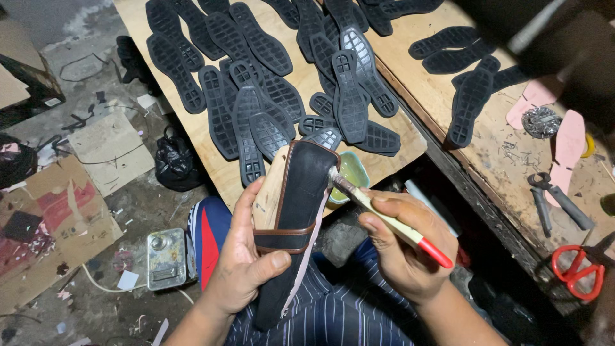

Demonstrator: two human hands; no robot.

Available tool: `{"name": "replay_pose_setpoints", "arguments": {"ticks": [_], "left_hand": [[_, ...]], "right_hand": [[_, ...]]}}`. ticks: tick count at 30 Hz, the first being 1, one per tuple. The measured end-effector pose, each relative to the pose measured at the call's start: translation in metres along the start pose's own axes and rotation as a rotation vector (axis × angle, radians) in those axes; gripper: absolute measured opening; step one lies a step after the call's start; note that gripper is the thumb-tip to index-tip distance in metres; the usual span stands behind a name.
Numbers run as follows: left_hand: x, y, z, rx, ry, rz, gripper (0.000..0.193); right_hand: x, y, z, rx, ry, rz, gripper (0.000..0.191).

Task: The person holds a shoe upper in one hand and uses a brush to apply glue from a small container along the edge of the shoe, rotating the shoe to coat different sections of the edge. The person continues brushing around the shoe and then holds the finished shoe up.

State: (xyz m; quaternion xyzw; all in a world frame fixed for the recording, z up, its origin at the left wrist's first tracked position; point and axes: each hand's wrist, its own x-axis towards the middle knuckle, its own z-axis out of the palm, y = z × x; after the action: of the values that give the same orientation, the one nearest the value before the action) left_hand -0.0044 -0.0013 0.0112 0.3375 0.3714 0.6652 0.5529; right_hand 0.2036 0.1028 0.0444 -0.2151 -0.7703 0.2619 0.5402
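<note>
We grip the shoe upper on its wooden last [291, 211] in our left hand [246, 263], fingers wrapped tight, just below the green glue bowl [353, 172]. Our right hand [403, 247] pinches a brush [384, 218], bristles touching the shoe beside that bowl.

The shoe [291, 218] sat in the left hand [240, 263], over the lap, its toe pointing toward the board [211, 157]. The right hand [407, 247] held the brush [391, 218] just right of the shoe, bristles touching its toe edge. The bowl [351, 176] stood behind the brush at the board's near edge. Soles [269, 77] lay overlapping across the board; more soles [471, 77] lay on the counter [448, 96] to the right. Pliers [554, 198] and scissors [580, 269] lay at the counter's right end. On the floor [128, 205], left of the knee, stood a can [166, 256], a bag [173, 163] behind it.
</note>
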Motion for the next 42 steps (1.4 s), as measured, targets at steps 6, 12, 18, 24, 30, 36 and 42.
{"name": "replay_pose_setpoints", "arguments": {"ticks": [6, 12, 18, 24, 30, 36, 42], "left_hand": [[0.0, 0.004, 0.001, -0.003, 0.0, -0.018, 0.108], [-0.001, 0.003, 0.001, 0.008, 0.024, -0.034, 0.108], [-0.001, 0.002, 0.001, -0.006, 0.018, -0.012, 0.107], [-0.001, 0.003, 0.002, -0.035, 0.036, -0.023, 0.107], [0.0, 0.004, 0.002, -0.021, 0.032, -0.039, 0.107], [0.001, 0.002, 0.0, -0.048, 0.048, -0.027, 0.105], [0.002, 0.001, -0.001, -0.067, 0.066, -0.036, 0.105]], "right_hand": [[0.005, -0.002, 0.0, -0.003, -0.034, -0.009, 0.026], [0.006, -0.001, -0.003, -0.024, -0.097, -0.018, 0.026], [0.006, -0.003, -0.004, -0.035, -0.147, -0.008, 0.027], [0.006, -0.006, -0.006, -0.001, -0.177, 0.028, 0.027], [0.006, -0.009, -0.007, -0.009, -0.224, 0.066, 0.026], [0.007, -0.008, -0.008, 0.013, -0.288, 0.034, 0.028], [0.008, -0.003, -0.02, 0.093, -0.398, 0.137, 0.026]]}}
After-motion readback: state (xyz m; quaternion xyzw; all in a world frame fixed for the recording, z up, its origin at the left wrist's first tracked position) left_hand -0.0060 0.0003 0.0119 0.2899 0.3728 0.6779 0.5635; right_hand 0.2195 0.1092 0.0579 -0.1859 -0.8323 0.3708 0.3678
